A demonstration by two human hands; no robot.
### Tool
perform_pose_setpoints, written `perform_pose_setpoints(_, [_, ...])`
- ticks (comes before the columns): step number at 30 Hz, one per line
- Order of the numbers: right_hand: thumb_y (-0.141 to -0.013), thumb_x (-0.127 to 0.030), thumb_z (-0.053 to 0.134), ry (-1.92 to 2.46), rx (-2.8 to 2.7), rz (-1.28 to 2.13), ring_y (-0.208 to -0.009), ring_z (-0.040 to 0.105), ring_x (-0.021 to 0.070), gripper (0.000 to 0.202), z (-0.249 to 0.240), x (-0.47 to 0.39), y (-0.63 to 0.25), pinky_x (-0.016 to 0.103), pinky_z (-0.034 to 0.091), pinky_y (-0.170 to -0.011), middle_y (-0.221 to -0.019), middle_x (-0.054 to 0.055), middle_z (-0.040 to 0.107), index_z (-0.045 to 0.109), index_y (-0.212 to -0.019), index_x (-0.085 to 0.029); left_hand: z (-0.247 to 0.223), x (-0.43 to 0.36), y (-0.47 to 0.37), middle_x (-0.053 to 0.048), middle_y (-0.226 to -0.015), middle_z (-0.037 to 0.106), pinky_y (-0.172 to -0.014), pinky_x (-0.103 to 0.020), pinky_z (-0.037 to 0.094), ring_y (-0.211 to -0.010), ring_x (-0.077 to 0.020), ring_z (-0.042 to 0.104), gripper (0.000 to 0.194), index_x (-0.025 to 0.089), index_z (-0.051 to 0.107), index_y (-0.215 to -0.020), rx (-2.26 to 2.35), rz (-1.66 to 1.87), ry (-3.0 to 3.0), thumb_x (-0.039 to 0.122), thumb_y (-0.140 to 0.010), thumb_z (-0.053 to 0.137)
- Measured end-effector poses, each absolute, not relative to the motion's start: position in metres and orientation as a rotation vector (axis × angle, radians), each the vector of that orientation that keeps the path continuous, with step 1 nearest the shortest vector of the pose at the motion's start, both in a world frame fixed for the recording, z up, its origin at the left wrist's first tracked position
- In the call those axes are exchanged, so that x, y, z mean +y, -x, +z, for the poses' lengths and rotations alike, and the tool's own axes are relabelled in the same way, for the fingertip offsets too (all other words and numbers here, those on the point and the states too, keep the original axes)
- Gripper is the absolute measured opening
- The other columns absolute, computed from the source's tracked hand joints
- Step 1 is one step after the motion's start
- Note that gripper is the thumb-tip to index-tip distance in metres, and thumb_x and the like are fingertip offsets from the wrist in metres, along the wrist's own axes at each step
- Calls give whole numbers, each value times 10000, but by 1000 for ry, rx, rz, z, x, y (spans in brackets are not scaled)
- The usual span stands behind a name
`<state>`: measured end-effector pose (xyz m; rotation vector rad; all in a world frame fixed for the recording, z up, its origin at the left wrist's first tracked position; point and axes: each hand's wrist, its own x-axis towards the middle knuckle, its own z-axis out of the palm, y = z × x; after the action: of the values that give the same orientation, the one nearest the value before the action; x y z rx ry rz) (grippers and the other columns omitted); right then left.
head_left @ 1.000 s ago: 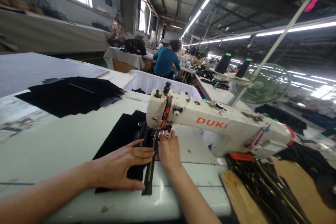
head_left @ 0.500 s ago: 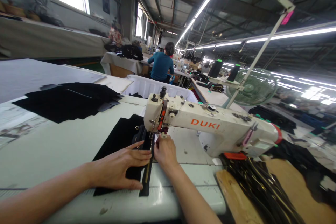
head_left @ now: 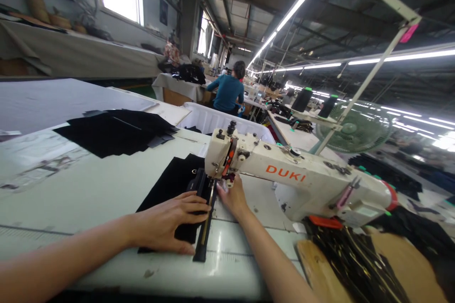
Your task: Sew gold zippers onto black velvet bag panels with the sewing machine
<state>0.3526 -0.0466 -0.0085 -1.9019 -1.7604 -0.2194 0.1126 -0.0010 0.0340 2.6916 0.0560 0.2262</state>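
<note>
My left hand (head_left: 174, 220) lies flat with fingers apart on a black fabric piece (head_left: 161, 184) and the left edge of a zipper (head_left: 204, 234). The zipper has gold-coloured teeth and runs lengthwise under the needle area of a white sewing machine (head_left: 249, 154) marked DUKI. Close to the needle, on the zipper's right side, is my right hand (head_left: 233, 199), its fingers bent together. The machine head partly hides those fingertips, so what they pinch is unclear. A small metal ring (head_left: 194, 171) shows on the black piece.
Left of the machine lies a stack of black fabric pieces (head_left: 117, 132). A white bin (head_left: 227, 118) stands behind the table. Several zippers (head_left: 351, 255) lie at the lower right. Black thread cones (head_left: 302, 100) and a green fan (head_left: 351, 128) stand behind; a person in blue (head_left: 227, 91) sits farther off.
The view has turned a little left. The black fabric and zipper have slid slightly toward the machine under my left hand. My right fingers now reach farther behind the machine head.
</note>
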Motion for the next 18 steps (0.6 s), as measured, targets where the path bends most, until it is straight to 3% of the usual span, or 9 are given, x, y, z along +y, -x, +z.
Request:
perform_pose_setpoints(2, [-910,-136,633,1821,-1816,-202,-1124,623,256,268,-8,-70,-347,407,537,-958,-1193,154,645,624,-1178,-126,31,-3,-109,-115,-1413,605,-1208,-501,327,-1323,-355,548,686,281,592,-1439,107,274,-2695,571,-837,751])
perform_pose_setpoints(7, [-905,-86,568,1615,-2020,-115,-1062,645,217,194,-13,-100,-330,423,471,-1067,-1085,50,696,633,-1034,-216,26,-1,-108,-67,-1308,644,-1244,-451,275,-1233,-308,603,711,336,564,-1455,68,383,-2625,540,-813,789])
perform_pose_setpoints(15, [-949,-94,471,1690,-1987,-207,-1218,600,297,386,-27,-92,-330,550,458,-1087,-1334,129,639,547,-1318,-177,25,21,-118,-79,-1388,606,-1276,-528,147,-1335,-327,552,757,356,490,-1514,88,234,-2664,594,-842,745])
perform_pose_setpoints(18, [-936,-90,466,1664,-1958,-216,-1160,602,298,365,-23,-96,-331,515,518,-1008,-1269,143,652,576,-1276,-168,23,32,-121,-99,-1412,600,-1269,-551,154,-1333,-347,555,770,341,498,-1512,81,252,-2708,617,-836,742])
